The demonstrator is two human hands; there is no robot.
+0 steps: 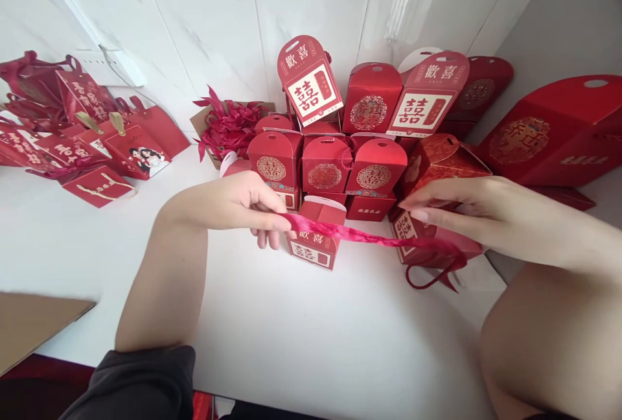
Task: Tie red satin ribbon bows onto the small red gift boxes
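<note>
A crimson satin ribbon stretches across the middle of the view. My left hand is closed in a pinch on its left end. The other end trails off beneath my right hand, curling down with a thin red cord beside it. My right hand's fingers reach out just above the ribbon, with thumb and index tip slightly apart; I see nothing between them. Behind the ribbon stands a small red gift box with white panels and Chinese characters, partly covered by it.
Stacked red gift boxes line the tiled wall. At the back, a cardboard box holds a heap of crimson ribbons. Red gift bags crowd the left side. A larger red box stands right, and a cardboard sheet lies front left.
</note>
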